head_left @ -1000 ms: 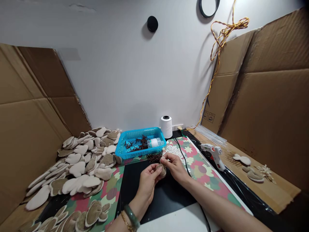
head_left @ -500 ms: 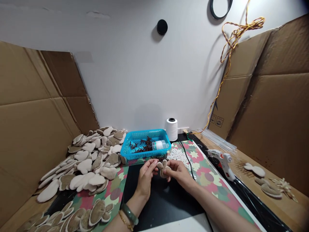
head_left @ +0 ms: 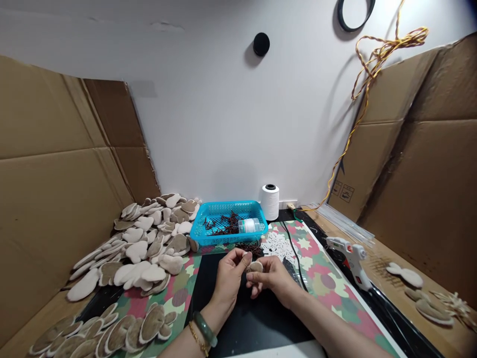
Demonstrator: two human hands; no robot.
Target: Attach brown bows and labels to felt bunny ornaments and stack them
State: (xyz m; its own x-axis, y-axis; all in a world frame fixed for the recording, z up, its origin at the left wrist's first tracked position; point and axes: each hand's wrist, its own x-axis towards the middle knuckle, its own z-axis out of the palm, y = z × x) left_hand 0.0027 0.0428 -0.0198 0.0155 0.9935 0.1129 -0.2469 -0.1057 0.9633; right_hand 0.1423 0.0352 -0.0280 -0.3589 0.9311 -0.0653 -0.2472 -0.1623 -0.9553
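Observation:
Above a black mat point(head_left: 248, 323), my right hand point(head_left: 275, 279) grips a small brown-and-cream plush piece point(head_left: 255, 267) between thumb and fingers. Much of the piece is hidden by those fingers. Just to its left, my left hand point(head_left: 230, 278) is closed, thumb and forefinger pinched together near the piece's edge; what they hold is too small to make out. Behind both hands lies a bunch of dark brown thin strands point(head_left: 249, 247), with a scatter of small white pieces point(head_left: 278, 247) to its right.
A blue basket point(head_left: 199, 233) holds dark brown strands and a clear container point(head_left: 249, 225). Beside it stands a white thread cone point(head_left: 270, 203). Plush pieces point(head_left: 137, 251) heap up at left, more point(head_left: 119, 338) in front. A glue gun point(head_left: 352, 261) and cable point(head_left: 294, 248) lie right. Cardboard walls point(head_left: 421, 164) flank the table.
The plush piece has turned in my right hand, so its small lobes no longer show. My left thumb and forefinger remain pinched beside it. The whole view has shifted slightly.

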